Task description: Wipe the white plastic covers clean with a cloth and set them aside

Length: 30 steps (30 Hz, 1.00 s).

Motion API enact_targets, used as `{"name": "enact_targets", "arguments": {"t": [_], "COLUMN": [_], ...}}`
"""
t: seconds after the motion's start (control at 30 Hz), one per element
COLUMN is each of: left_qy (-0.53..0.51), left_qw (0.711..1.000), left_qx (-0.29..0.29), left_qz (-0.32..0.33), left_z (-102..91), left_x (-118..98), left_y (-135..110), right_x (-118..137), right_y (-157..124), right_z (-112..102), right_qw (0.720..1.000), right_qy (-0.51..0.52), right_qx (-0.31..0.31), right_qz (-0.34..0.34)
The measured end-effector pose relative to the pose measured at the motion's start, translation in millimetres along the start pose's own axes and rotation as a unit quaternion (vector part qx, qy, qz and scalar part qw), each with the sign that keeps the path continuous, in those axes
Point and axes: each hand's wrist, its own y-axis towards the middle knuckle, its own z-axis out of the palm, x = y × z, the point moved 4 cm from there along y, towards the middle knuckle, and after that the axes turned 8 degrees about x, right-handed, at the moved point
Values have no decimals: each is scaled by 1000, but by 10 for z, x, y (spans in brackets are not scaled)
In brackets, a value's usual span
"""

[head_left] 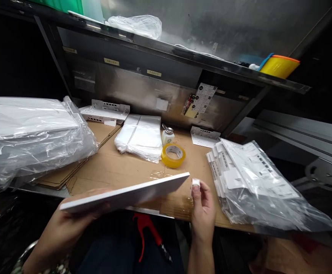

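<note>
My left hand (66,224) is closed around the left end of a flat white panel (134,193), which I hold tilted above the front of the bench. Its right end rises toward my right hand (204,211). Between thumb and fingers, that hand pinches a small white piece (195,182), perhaps a folded wipe; its kind is unclear. A narrow gap separates this piece from the panel. Behind them on the cardboard lie a roll of yellow tape (164,156), a small white pump bottle (168,137) and a stack of clear plastic bags (140,133).
Bagged white panels (31,121) fill the left side, and a bag of white plastic parts (248,175) lies right. White brackets (106,110) stand at the back. A red air gun (151,228) hangs below the front edge. A shelf (166,48) crosses above, carrying a yellow container (280,67).
</note>
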Motion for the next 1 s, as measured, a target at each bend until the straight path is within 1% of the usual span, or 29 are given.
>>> {"name": "enact_targets", "arguments": {"t": [0.03, 0.07, 0.1, 0.2, 0.4, 0.47, 0.53, 0.6, 0.67, 0.77, 0.83, 0.9, 1.0], "left_qy": [60, 102, 126, 133, 118, 120, 133, 155, 178, 220, 244, 256, 248], "left_qw": [996, 989, 984, 981, 983, 983, 981, 975, 966, 942, 925, 917, 922], "left_qx": [20, 36, 46, 42, 59, 69, 68, 69, 70, 87, 95, 90, 55], "left_qz": [58, 97, 118, 133, 131, 122, 125, 142, 176, 238, 274, 293, 291], "left_z": [20, 36, 44, 33, 54, 56, 50, 54, 68, 121, 163, 202, 230], "left_x": [-100, -169, -208, -224, -187, -170, -166, -178, -205, -230, -226, -207, -175], "left_y": [5, 6, 6, 0, -31, -44, -57, -68, -78, -105, -135, -167, -204], "right_x": [31, 65, 102, 207, 310, 361, 445, 562, 698, 886, 966, 994, 973], "right_y": [10, 11, 3, -55, -170, -184, -188, -197, -226, -303, -346, -348, -288], "right_z": [-45, -75, -89, -56, 72, 102, 147, 222, 332, 528, 640, 709, 732], "right_qw": [999, 999, 998, 997, 997, 995, 988, 973, 952, 925, 915, 913, 923], "right_qy": [-21, -31, -36, -39, -11, -13, -39, -86, -131, -162, -159, -154, -159], "right_qx": [-17, -23, -24, -1, 30, 45, 69, 97, 123, 160, 182, 192, 177], "right_qz": [-21, -38, -52, -72, -66, -88, -132, -190, -248, -305, -323, -325, -303]}}
